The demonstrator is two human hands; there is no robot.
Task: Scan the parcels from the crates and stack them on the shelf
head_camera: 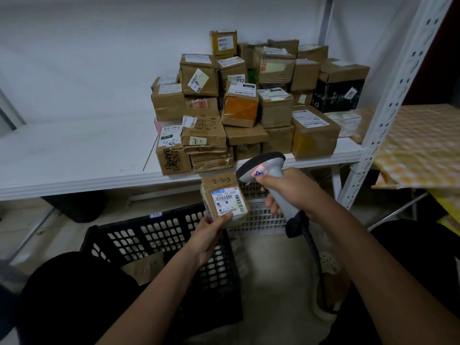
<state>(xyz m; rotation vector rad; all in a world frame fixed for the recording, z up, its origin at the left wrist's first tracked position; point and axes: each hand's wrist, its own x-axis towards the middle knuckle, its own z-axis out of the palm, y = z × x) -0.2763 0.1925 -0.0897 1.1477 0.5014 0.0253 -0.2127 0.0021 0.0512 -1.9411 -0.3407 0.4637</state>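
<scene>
The left hand held a small cardboard parcel out in front of the shelf edge, above the black crate. The thumb was pressed on the lower edge of the printed label, and the fingers appeared to be wrapped behind the box, where they were hidden. The label faced up toward the camera, with "2-3-3" handwritten on the flap above it.

The right hand was closed round the grip of a grey handheld scanner. The scanner head sat just beside the parcel's upper right corner and pointed down toward the label. Whether a finger lay on the trigger could not be told. A dark cable ran down from the handle.

Judged by its size and by the one-handed hold at a single end, the parcel was probably light. The cardboard looked stiff enough to keep its shape, though the tape and wrap on its faces seemed creased and could be somewhat slick. A hold across two opposite side faces, clear of the barcode, would likely be the soundest. The thumb lay close to the lower print and risked covering it.

The stack of parcels on the shelf was uneven, with several boxes tilted. A flat, level top would be the safer place to set this one. At least one more box lay in the black crate, and a pale crate stood behind it.
</scene>
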